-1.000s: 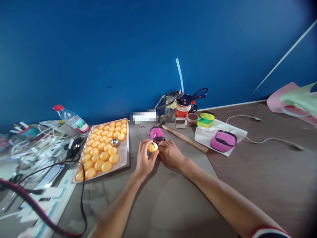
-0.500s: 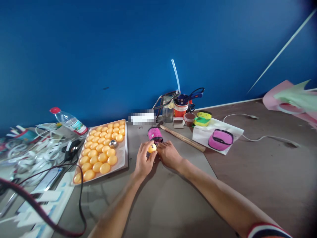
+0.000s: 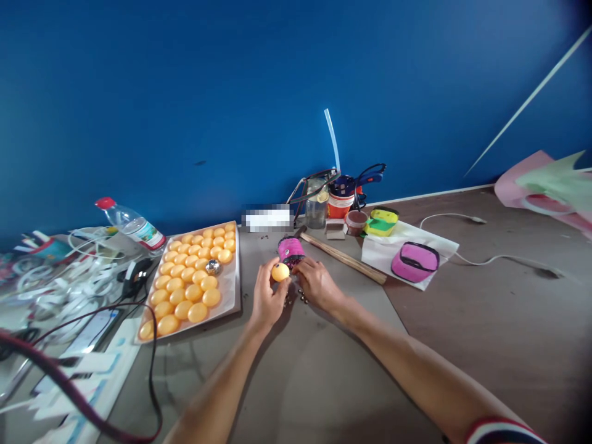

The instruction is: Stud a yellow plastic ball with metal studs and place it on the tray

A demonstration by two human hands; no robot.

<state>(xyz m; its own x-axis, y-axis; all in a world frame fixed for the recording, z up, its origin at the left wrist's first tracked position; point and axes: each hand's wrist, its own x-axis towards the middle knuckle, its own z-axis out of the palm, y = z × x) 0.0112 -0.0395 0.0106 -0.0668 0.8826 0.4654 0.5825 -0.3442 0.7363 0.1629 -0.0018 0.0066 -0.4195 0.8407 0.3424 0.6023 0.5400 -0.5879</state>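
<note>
My left hand (image 3: 267, 299) grips an orange ping-pong ball (image 3: 280, 272) between thumb and fingers; a small dark spot shows on its upper side. Just right of the ball is my right hand (image 3: 320, 283), its fingers bent and pinched together; whatever they hold is too small to make out. Behind both hands lies a pink pouch (image 3: 290, 248) with black trim, its mouth toward me and small dark shiny bits inside. Several little shiny beads (image 3: 302, 297) lie on the grey mat beneath my hands.
On the left stands a tray of orange balls (image 3: 184, 275) with one silvery ball (image 3: 213, 267) on it. Beyond are a bottle (image 3: 134, 228) and tangled cables. A wooden-handled hammer (image 3: 345, 258), a glass jar (image 3: 316, 206) and another pink pouch (image 3: 415, 261) are to the right.
My right hand has risen slightly from the beads, which show more plainly now. The ball in my left hand has turned and shifted a little left and up.
</note>
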